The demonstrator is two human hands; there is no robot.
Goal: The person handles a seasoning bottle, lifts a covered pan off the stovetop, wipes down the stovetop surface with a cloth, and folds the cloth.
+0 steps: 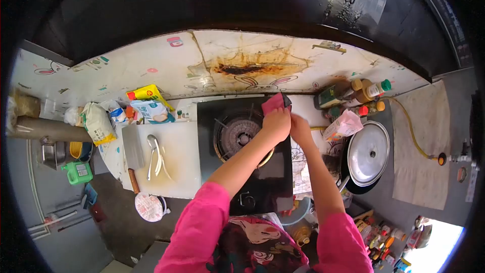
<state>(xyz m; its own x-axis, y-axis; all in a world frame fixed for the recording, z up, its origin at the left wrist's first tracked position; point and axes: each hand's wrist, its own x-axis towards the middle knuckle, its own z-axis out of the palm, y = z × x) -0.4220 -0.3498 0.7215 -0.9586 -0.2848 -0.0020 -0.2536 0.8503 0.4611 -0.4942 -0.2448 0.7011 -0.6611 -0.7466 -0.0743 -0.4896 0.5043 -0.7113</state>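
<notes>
Pink cloth (273, 102) is lying at the stove's far right corner, its dark edge showing on the right. I am reading it from the head view.

Left hand (277, 125) is sitting on the cloth's near end; its fingers are bending in and seem to be gripping it, though the tips are hiding underneath. Right hand (299, 126) is pressing close alongside, wrist turning inward; whether its fingers are closing on cloth I cannot tell. Two hands meeting there is probably giving firmer control of a small, limp thing.

Both arms are stretching far, the left forearm crossing the right part of the burner (242, 134). The black stove (247, 184) is ending just right of the hands, a pale strip of counter running beyond. On the far side the stained wall (257, 65) is limiting reach.

To the right, the pink packet (343, 125) and bottles (364, 91) are standing near, so sideways room is looking tight. Farther right, a silver lid (369, 153) is covering a dark pan, likely parked there off the burner.

More room is lying nearward, over the stove's front. Well left, the cleaver (133, 146) is resting flat along the cutting board (177, 172), blade farward, handle reaching the near edge, presumably for easy grasping.
</notes>
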